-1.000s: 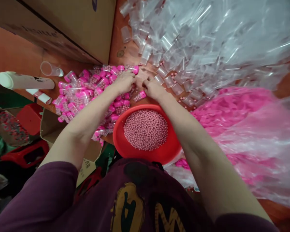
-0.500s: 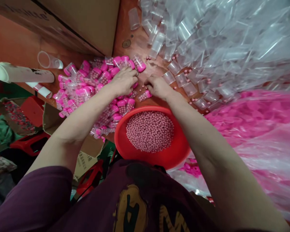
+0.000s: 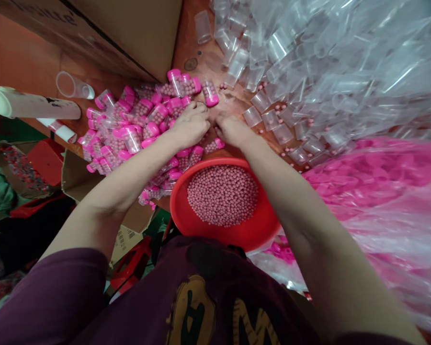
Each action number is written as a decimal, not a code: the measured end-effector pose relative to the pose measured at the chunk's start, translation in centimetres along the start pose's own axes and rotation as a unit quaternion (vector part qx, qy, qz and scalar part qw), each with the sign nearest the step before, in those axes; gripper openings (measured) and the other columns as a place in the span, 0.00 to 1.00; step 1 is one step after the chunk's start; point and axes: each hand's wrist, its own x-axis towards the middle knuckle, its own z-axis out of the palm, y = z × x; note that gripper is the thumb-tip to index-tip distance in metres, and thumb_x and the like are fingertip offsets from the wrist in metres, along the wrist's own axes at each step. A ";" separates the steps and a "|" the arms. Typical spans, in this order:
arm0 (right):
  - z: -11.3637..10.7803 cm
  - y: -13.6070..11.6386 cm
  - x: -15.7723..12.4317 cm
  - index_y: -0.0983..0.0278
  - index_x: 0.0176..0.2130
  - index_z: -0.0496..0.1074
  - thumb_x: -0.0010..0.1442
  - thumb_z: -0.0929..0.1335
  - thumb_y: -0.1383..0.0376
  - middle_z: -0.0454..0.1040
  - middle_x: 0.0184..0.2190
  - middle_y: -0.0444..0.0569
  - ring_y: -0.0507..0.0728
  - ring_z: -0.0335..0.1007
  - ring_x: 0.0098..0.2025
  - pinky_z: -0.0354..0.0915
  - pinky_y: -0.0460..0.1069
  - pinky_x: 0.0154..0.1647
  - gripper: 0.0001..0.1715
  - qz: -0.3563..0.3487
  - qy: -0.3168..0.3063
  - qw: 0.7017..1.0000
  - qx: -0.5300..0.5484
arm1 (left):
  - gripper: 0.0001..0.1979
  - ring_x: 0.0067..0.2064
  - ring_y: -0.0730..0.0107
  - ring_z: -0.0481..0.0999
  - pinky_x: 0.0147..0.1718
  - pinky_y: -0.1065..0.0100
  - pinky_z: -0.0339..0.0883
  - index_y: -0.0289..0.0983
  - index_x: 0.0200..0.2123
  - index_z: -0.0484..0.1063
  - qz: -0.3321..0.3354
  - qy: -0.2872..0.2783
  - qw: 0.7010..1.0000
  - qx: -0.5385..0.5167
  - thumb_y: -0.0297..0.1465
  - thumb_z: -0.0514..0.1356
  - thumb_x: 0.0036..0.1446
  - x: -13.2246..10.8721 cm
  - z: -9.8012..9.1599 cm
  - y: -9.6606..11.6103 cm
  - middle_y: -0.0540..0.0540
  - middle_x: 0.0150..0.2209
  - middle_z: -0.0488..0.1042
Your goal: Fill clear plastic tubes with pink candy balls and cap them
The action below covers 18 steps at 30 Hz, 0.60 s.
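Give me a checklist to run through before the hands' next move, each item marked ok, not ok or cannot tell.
1. Red bowl stocked with pink beads: ok, a broad heap inside.
2. Clear cups near the right hand: ok, piled beside it.
3. Pink caps on hand: ok, many at right.
4. Loose beads gathered up: not ok, several scattered among the cups.
5. Filled jars standing upright: not ok, heaped and tipped.
6. Left hand's grip: cannot tell, hidden.
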 end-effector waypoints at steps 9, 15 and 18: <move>-6.4 -6.0 -13.6 0.61 0.45 0.83 0.70 0.69 0.65 0.82 0.40 0.50 0.59 0.76 0.42 0.71 0.55 0.51 0.09 -0.041 -0.002 0.985 0.169 | 0.14 0.57 0.45 0.70 0.68 0.38 0.54 0.39 0.34 0.78 0.029 -0.021 0.999 0.011 0.29 0.54 0.70 1.4 1.9 -0.3 0.36 0.39 0.77; -5.0 -5.1 -12.1 0.62 0.49 0.83 0.72 0.67 0.65 0.84 0.46 0.54 0.63 0.79 0.48 0.73 0.58 0.56 0.14 0.005 0.060 0.992 0.111 | 0.17 0.58 0.45 0.73 0.67 0.40 0.57 0.36 0.39 0.80 0.022 -0.006 0.998 0.066 0.23 0.50 0.68 1.4 1.7 1.1 0.35 0.43 0.79; -2.9 -2.3 -7.5 0.63 0.50 0.82 0.69 0.70 0.64 0.84 0.47 0.56 0.66 0.79 0.51 0.73 0.59 0.56 0.13 0.034 0.057 0.996 0.057 | 0.16 0.60 0.44 0.73 0.66 0.41 0.60 0.36 0.41 0.80 -0.006 0.047 0.998 0.039 0.25 0.51 0.70 0.9 1.0 1.6 0.33 0.47 0.79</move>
